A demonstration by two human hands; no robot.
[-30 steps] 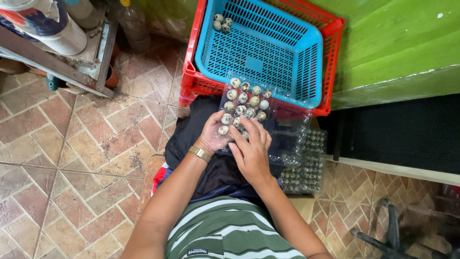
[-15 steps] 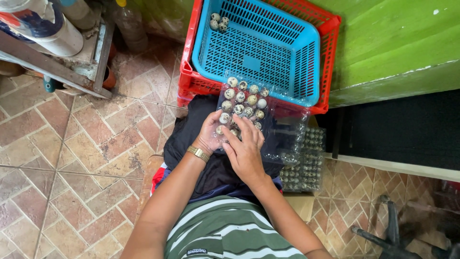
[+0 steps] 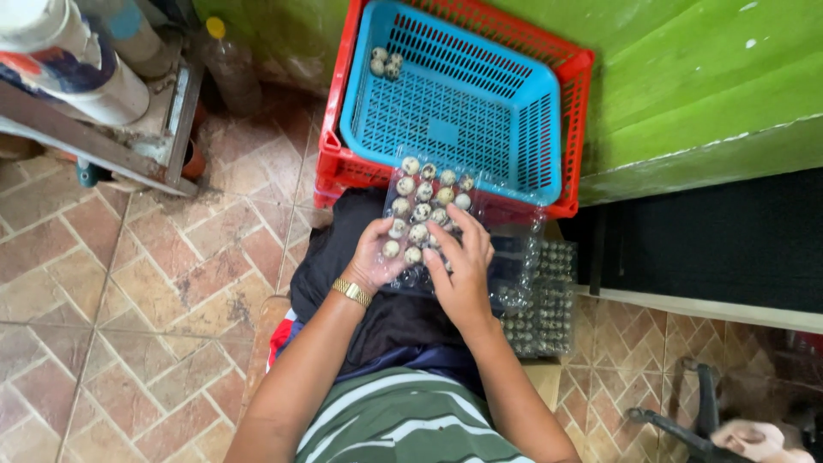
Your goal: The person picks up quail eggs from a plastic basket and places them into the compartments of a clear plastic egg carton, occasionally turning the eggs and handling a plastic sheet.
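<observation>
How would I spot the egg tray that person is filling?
Find the blue basket nested in the red crate. Just below, on the lap, both hands grip a clear plastic tray of small speckled eggs. Unlike the stacked trays alongside, it lies open.

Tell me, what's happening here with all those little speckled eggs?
A seated person holds a clear plastic egg tray on their lap, partly filled with small speckled eggs. The left hand, with a gold watch at its wrist, grips the tray's near edge, and the right hand rests over the tray's near rows. Ahead on the floor, a blue basket sits inside a red crate, with only a few eggs in its far corner. Filled trays are stacked to the person's right.
</observation>
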